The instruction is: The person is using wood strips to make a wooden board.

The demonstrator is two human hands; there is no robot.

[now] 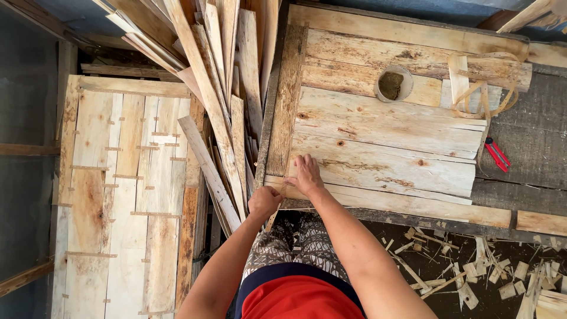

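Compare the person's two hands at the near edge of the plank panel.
The right hand lies open, fingers spread flat on top of the plank panel; the left hand is curled into a loose fist. The right hand sits farther onto the boards; the left hand hangs at the panel's near corner, beside the pile of loose slats. Both are bare and close together at the same corner.

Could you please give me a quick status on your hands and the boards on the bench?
Right hand flat on the boards. Left hand closed at the near corner, pinching a thin strip. Round tin and red cutters sit farther off, nothing blocking.
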